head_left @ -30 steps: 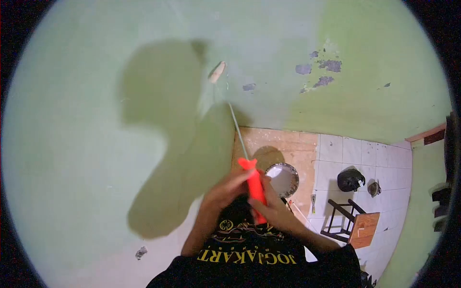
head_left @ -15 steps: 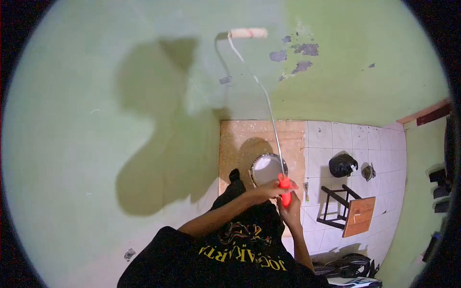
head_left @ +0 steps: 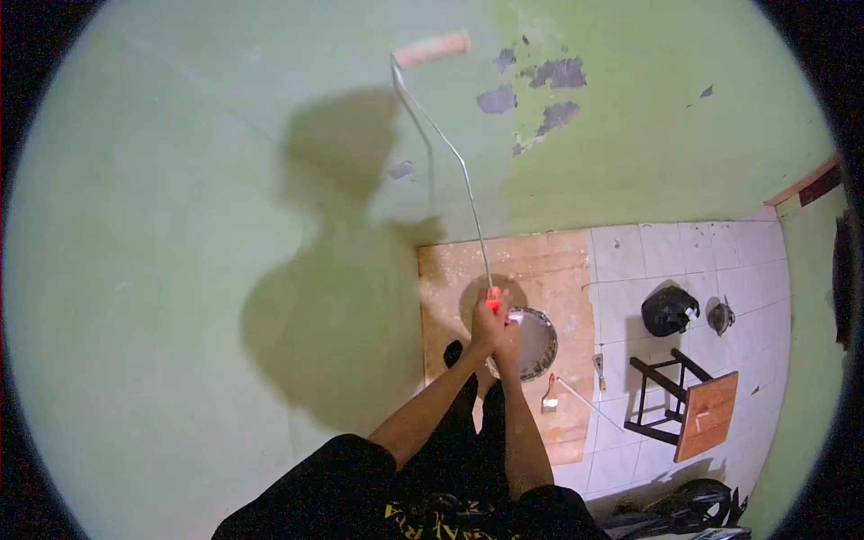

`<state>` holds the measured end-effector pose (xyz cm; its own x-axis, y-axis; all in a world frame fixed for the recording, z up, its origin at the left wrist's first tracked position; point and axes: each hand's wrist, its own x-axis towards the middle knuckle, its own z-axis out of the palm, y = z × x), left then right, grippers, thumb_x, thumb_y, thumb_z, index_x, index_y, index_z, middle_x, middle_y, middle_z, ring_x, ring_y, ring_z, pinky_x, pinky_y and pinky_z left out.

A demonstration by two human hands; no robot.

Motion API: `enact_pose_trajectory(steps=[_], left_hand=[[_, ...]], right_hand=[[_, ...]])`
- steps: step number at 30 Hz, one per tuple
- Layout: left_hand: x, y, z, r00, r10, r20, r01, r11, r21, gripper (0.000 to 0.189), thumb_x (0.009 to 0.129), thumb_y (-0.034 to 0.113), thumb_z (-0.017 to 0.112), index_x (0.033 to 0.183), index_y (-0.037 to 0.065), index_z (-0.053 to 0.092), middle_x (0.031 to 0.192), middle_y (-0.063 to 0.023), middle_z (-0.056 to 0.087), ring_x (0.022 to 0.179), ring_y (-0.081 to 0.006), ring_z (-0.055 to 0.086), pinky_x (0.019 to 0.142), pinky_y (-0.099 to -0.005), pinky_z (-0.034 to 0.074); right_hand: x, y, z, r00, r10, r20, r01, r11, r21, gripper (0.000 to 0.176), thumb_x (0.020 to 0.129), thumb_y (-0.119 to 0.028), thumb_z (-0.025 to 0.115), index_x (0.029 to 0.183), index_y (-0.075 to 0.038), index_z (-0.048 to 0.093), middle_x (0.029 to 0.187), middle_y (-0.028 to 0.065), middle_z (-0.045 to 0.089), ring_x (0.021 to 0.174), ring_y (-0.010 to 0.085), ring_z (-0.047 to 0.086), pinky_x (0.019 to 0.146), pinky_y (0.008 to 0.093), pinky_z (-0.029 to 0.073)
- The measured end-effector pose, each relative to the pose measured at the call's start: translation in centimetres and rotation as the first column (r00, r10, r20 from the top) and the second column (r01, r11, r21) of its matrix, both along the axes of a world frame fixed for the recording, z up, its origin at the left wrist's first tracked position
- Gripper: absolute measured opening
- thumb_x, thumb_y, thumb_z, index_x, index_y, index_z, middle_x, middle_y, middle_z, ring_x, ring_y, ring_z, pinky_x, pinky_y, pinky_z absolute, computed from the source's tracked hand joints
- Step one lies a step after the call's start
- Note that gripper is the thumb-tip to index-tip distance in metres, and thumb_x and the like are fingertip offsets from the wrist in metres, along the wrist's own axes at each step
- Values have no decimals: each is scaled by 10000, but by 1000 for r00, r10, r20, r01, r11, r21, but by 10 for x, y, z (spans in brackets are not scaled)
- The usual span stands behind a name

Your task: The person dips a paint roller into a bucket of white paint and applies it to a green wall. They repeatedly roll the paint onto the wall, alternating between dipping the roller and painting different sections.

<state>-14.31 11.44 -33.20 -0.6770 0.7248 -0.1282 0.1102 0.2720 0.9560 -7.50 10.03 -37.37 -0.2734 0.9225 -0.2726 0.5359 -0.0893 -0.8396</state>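
Observation:
Both of my hands are closed round the red handle of a paint roller. My left hand (head_left: 487, 326) is near the top of the grip, and my right hand (head_left: 508, 346) is pressed against it, a little lower. From the red handle (head_left: 493, 299) a long bent metal rod runs up to the pale roller head (head_left: 432, 49), which is at the green wall (head_left: 360, 54), left of some grey peeled patches (head_left: 558, 74). Below and beside my hands, a round bucket (head_left: 538, 346) of whitish paint stands on a brown board (head_left: 549, 261).
A brush (head_left: 550, 396) lies on the board, with a scraper (head_left: 600, 371) at its right edge. On the white tiles (head_left: 621, 256) are a black bag (head_left: 670, 311), a small pot-like object (head_left: 719, 316) and a tipped wooden stool (head_left: 706, 417).
The roller head has moved left and slightly up, and now tilts. Both hands have shifted left and up and come together on the handle. The brush has come into view.

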Motion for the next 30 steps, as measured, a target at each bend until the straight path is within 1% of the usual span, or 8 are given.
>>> enact_pose_trajectory(steps=[7, 9, 11, 15, 21, 22, 26, 30], left_hand=[[-4, -56, -74, 997, -70, -46, 64, 990, -124, 172, 803, 105, 566, 678, 70, 453, 572, -17, 496, 498, -116, 502, 447, -283, 405], [-16, -31, -36, 996, -17, 91, 27, 993, -115, 178, 820, 139, 579, 692, 59, 485, 573, -21, 497, 507, -114, 499, 462, -293, 406], [-37, 12, 39, 997, 61, -55, -64, 997, -44, 202, 832, 183, 597, 705, 45, 523, 583, -25, 515, 508, -112, 492, 466, -301, 399], [-88, 75, 109, 995, -1, -103, 12, 994, 108, 279, 868, 178, 575, 643, 30, 501, 502, -44, 501, 447, -112, 472, 421, -310, 375], [-68, 3, -74, 887, -99, -451, 58, 993, -103, 292, 839, 225, 603, 640, 53, 476, 516, -64, 487, 463, -191, 516, 430, -359, 382], [-45, -27, -66, 999, -4, 44, 13, 977, -213, 276, 821, 243, 614, 671, 56, 479, 538, -79, 496, 492, -222, 544, 453, -374, 404], [-39, -69, -134, 997, -13, -73, 1, 986, -166, 359, 863, 233, 556, 541, 99, 472, 477, -9, 450, 417, -136, 473, 402, -321, 369], [-61, -18, -4, 980, -13, -199, -5, 996, -92, 389, 863, 284, 571, 546, 80, 477, 468, -28, 425, 412, -140, 445, 402, -339, 338]], right_hand=[[2, -67, -62, 995, 57, 84, -66, 992, 109, 332, 773, -302, 640, 738, 23, 587, 691, 232, 595, 636, 385, 584, 556, 448, 436], [-14, -52, -92, 998, -64, 10, 60, 971, 233, 344, 777, -308, 635, 720, 26, 578, 688, 226, 594, 646, 392, 581, 559, 458, 436], [-58, 6, -96, 947, -238, -217, 195, 960, -203, 341, 782, -296, 627, 718, 35, 574, 685, 226, 593, 648, 399, 580, 564, 461, 442], [-102, 85, 22, 999, 46, 0, -45, 968, 248, 341, 733, -271, 667, 742, 60, 585, 713, 251, 603, 690, 433, 596, 590, 478, 456], [-64, -2, -113, 994, 109, -14, -108, 993, 54, 243, 791, -205, 621, 884, 15, 579, 760, 156, 616, 674, 238, 584, 570, 385, 439], [-45, -37, -100, 993, 50, -106, -45, 998, 52, 240, 802, -209, 617, 908, 4, 580, 768, 140, 616, 690, 212, 579, 578, 376, 440], [-28, -77, -79, 961, -43, -275, 26, 997, -68, 243, 816, -234, 604, 914, -13, 582, 759, 146, 619, 683, 255, 581, 578, 409, 439], [-79, -30, -97, 872, -167, -459, 115, 983, -140, 254, 819, -265, 594, 890, -21, 583, 735, 174, 622, 652, 349, 590, 568, 466, 436]])
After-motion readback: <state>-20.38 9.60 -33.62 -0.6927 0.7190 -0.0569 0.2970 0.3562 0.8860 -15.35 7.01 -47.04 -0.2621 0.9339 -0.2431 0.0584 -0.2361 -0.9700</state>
